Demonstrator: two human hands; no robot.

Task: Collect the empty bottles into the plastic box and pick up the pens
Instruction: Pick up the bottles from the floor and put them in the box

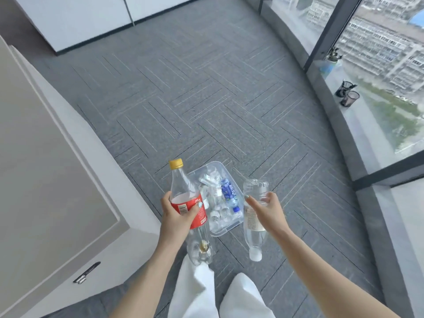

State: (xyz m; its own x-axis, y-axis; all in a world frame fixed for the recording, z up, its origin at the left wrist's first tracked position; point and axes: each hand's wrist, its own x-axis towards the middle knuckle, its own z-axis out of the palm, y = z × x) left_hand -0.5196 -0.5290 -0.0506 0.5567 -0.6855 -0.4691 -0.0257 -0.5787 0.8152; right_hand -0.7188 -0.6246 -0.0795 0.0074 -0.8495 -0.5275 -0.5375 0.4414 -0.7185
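Person standing on grey carpet floor (pixel 206 99), plastic box (pixel 223 228) on the floor at lower centre of the frame, just ahead of the feet.

Left hand (pixel 177 214): fingers and thumb curled round the red label of a cola bottle (pixel 183 191) with a yellow cap, held upright. It looks empty. A second clear bottle (pixel 199 251) hangs below the same hand, neck down; how it is held cannot be told.

Right hand (pixel 267 208): fingers wrapped round the middle of a clear bottle (pixel 253 223), held inverted, white cap lowest.

Box contents: several clear bottles lying loose, among them a blue-labelled bottle (pixel 227 191). The box appears close to full.

Other items: white cabinet (pixel 57 180) at left of frame; two dark mesh cups (pixel 347 92) on the window ledge at upper right. No pens can be made out.

Risks, as judged:
- Bottles released from standing height may bounce off the heaped contents or the rim and roll across the carpet.
- The left hand carries two bottles; the lower one may slip free early and land short of the box.
- The tall cola bottle may not lie within the remaining room and may tip out.
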